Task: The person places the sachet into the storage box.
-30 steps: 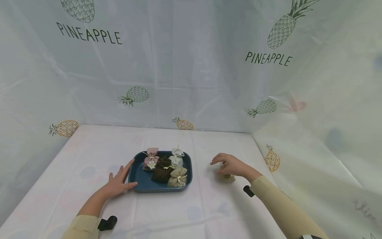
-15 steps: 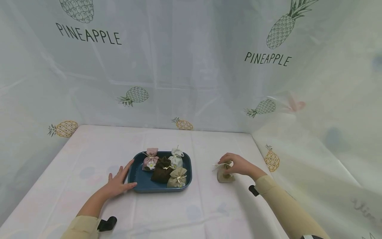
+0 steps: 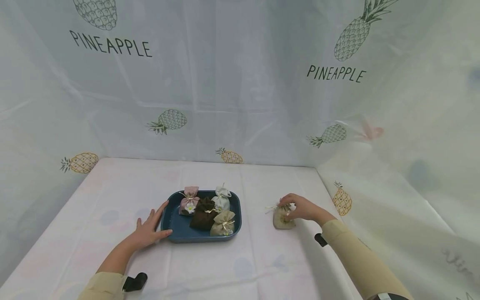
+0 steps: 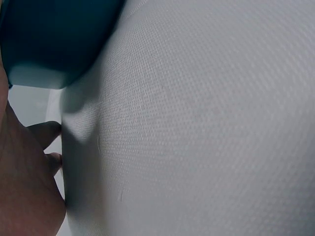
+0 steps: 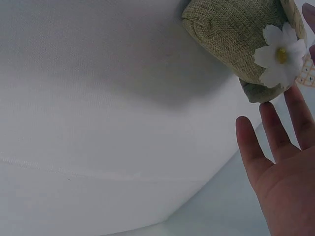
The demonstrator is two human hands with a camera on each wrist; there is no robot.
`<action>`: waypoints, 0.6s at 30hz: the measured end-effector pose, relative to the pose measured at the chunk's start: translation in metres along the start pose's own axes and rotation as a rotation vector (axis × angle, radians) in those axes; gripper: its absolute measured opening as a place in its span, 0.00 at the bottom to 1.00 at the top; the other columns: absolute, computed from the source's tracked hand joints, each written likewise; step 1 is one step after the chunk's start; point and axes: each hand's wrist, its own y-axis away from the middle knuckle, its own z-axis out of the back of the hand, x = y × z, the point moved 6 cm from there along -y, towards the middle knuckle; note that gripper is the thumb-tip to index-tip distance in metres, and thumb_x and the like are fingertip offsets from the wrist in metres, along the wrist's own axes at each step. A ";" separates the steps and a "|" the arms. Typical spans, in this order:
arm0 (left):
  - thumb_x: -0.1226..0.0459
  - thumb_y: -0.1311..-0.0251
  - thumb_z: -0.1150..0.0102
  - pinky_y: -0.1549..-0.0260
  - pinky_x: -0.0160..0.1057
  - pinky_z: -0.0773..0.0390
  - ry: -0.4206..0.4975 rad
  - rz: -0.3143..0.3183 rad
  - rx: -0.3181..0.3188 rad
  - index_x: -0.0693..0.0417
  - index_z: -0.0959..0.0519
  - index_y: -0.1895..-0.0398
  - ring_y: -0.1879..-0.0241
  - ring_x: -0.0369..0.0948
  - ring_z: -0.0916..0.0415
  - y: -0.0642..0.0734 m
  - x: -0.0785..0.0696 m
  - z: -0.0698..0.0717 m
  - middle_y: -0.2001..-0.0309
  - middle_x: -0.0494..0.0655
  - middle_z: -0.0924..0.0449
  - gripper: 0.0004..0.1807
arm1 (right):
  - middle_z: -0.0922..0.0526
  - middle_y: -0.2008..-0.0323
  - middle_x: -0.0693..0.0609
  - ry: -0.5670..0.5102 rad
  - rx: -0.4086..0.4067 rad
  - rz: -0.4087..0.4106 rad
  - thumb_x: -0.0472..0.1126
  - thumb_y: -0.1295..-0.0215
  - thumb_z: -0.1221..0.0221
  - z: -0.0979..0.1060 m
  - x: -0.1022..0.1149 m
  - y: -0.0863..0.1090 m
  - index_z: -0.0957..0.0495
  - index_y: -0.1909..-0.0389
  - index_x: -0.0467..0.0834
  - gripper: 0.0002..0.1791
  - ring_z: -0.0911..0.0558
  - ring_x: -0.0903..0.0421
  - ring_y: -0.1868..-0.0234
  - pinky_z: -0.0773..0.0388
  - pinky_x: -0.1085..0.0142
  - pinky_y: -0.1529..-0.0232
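Observation:
My left hand [image 3: 148,229] rests with spread fingers against the left side of a dark blue tray [image 3: 176,229], thumb at its front corner. The left wrist view has part of the tray [image 4: 54,44] and that hand [image 4: 27,172]. On the right, my right hand [image 3: 300,207] pinches the tied top of a beige drawstring pouch [image 3: 282,221] between thumb and fingers. The right wrist view shows the coarse weave of this pouch [image 5: 231,34], a white flower [image 5: 281,53] on it, and the right hand's fingers [image 5: 278,130] at its edge. Whether its base touches the table cannot be told.
Inside the tray are a pink pouch [image 3: 189,202], a dark brown pouch [image 3: 203,216], a white pouch [image 3: 221,199] and an olive-beige pouch [image 3: 223,225]. A white cloth [image 3: 210,271] covers the table. Pineapple-print sheets [image 3: 232,96] rise behind and at the sides.
The right hand has drawn back slightly right from in front of the beige pouch, exposing more of it, and its fingers sit at the pouch's neck. The left hand and tray stay put.

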 end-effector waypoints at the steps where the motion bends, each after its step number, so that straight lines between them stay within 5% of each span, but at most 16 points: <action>1: 0.49 0.43 0.35 0.45 0.78 0.75 0.000 0.001 0.001 0.46 0.61 0.22 0.31 0.74 0.66 0.000 0.000 0.000 0.27 0.73 0.60 0.55 | 0.27 0.41 0.39 -0.005 -0.003 -0.004 0.30 0.48 0.30 -0.001 -0.002 0.000 0.19 0.48 0.38 0.24 0.30 0.37 0.39 0.32 0.40 0.42; 9: 0.49 0.42 0.35 0.45 0.77 0.76 0.006 -0.001 -0.002 0.44 0.61 0.21 0.31 0.74 0.67 -0.001 0.002 -0.001 0.27 0.73 0.60 0.55 | 0.27 0.43 0.44 -0.041 -0.015 -0.075 0.31 0.49 0.29 -0.006 -0.012 -0.004 0.19 0.49 0.41 0.23 0.30 0.41 0.40 0.27 0.50 0.46; 18: 0.49 0.42 0.35 0.45 0.77 0.77 0.008 0.004 -0.001 0.45 0.61 0.21 0.31 0.74 0.67 -0.002 0.003 -0.001 0.26 0.72 0.60 0.55 | 0.24 0.46 0.47 -0.053 -0.033 -0.094 0.32 0.47 0.30 -0.008 -0.022 -0.008 0.19 0.49 0.42 0.22 0.28 0.44 0.43 0.28 0.49 0.46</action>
